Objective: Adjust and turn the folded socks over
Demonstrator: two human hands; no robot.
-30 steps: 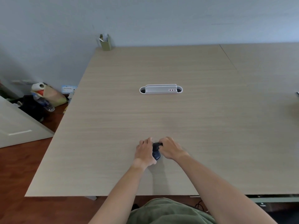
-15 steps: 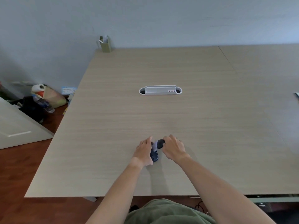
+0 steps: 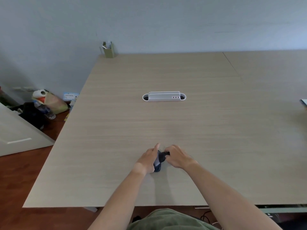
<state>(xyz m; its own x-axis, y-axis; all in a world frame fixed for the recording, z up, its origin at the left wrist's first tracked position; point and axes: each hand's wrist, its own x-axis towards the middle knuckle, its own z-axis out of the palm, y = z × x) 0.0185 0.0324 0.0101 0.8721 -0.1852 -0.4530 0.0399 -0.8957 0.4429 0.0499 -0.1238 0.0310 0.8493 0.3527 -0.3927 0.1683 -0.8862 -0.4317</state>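
A small dark blue object (image 3: 158, 162), rounded and partly hidden, lies on the wooden table (image 3: 116, 130) near its front edge, between both hands. My left hand (image 3: 148, 159) wraps around its left side, index finger stretched forward. My right hand (image 3: 177, 156) pinches its upper right end with curled fingers. What the object is cannot be made out.
A white desk organiser (image 3: 164, 96) with slots stands at the table's middle. An olive pen holder (image 3: 108, 49) sits at the far left corner against the wall. Bags and a bottle (image 3: 44, 105) lie on the floor at left. Something flat (image 3: 304, 103) shows at the right edge.
Both hands stay on the dark object in the same spot. The fingers shifted slightly, and the left index finger now points forward.
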